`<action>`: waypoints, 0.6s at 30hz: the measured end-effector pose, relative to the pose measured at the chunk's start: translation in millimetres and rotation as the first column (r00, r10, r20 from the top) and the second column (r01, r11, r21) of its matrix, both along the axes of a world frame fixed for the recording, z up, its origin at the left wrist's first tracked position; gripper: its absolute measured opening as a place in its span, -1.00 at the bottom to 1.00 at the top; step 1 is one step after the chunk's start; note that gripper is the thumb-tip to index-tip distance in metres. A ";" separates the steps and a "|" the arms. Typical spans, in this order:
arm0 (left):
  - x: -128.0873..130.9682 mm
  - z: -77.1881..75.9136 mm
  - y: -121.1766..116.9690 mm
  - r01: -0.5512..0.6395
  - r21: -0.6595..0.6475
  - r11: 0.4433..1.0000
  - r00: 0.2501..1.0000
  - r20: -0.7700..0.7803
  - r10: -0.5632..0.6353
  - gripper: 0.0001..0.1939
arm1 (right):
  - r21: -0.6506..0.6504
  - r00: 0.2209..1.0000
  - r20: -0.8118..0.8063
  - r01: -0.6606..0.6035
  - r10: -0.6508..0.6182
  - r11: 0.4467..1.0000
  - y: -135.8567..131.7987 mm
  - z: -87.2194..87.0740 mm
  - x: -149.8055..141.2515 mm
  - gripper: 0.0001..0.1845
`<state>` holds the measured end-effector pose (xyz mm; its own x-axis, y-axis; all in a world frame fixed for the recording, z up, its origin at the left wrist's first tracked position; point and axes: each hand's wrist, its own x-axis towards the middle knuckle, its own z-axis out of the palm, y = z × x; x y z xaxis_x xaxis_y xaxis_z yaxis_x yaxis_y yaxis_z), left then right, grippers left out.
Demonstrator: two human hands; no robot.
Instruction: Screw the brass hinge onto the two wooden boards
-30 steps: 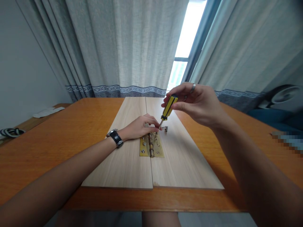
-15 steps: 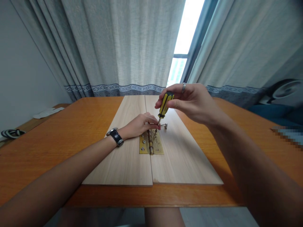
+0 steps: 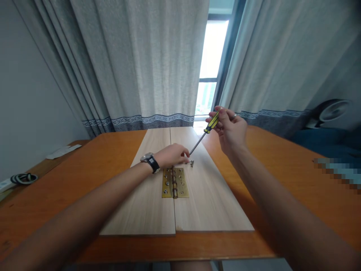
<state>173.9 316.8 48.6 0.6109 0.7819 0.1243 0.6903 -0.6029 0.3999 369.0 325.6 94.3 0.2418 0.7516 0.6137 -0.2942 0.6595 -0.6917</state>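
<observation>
In my right hand (image 3: 231, 130) is a screwdriver (image 3: 211, 124) with a yellow and black handle, raised and tilted so its shaft slants down to the left. Its tip ends beside the fingertips of my left hand (image 3: 176, 154), which are pinched together; what they hold, if anything, is hidden. Below that hand lies a brass hinge (image 3: 181, 192) across the seam of two pale wooden boards (image 3: 214, 210). Screw heads show in its left leaf, and holes along its right leaf. A few loose screws (image 3: 192, 163) lie on the right board, near my left fingertips.
The boards rest on an orange-brown wooden table (image 3: 113, 150). Long grey curtains (image 3: 158, 56) hang behind it, parted at a window (image 3: 213, 56). A coiled cable (image 3: 24, 178) lies at the far left, and a round fan (image 3: 334, 113) stands at the right.
My right hand has lifted the screwdriver away from the hinge, up and to the right. My left hand has come off the hinge's right leaf toward the loose screws. The view has tilted up.
</observation>
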 end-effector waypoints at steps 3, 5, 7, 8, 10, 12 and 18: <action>17.4 -0.8 8.5 0.040 0.007 0.999 0.998 -0.054 -0.040 -0.87 | -0.055 0.997 -0.076 -0.005 0.001 0.998 9.1 -9.8 2.0 -0.52; 23.0 -1.1 11.0 0.051 -0.008 0.999 0.998 -0.046 -0.051 -0.93 | -0.103 0.992 -0.128 0.004 -0.017 0.995 12.3 -13.8 2.9 -0.53; 22.5 0.7 11.2 0.035 -0.015 0.999 0.999 -0.026 -0.036 -0.92 | -0.151 0.987 -0.157 0.010 -0.034 0.989 13.7 -15.4 3.5 -0.57; 19.8 2.3 10.4 0.022 -0.012 1.000 1.000 -0.014 -0.022 -0.91 | -0.168 0.985 -0.166 0.009 -0.037 0.986 13.9 -15.3 3.8 -0.59; 9.7 6.0 6.8 -0.010 -0.002 1.000 1.000 0.014 0.010 -0.90 | -0.190 0.980 -0.194 -0.003 -0.034 0.982 13.4 -13.6 4.0 -0.64; -5.0 7.4 -1.1 -0.035 0.000 0.999 0.996 0.076 0.035 -0.91 | -0.207 0.970 -0.241 -0.025 -0.027 0.978 12.5 -11.2 4.2 -0.67; -39.7 -10.9 -42.7 -0.008 -0.107 0.994 0.906 0.420 0.052 -0.86 | -0.198 0.963 -0.263 -0.108 0.054 0.974 11.7 -12.5 2.0 -0.69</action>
<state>134.2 274.1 37.7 0.4946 0.8209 0.2856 0.4606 -0.5262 0.7148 371.0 337.3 81.8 0.3021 0.8798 0.3669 -0.5247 0.4748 -0.7066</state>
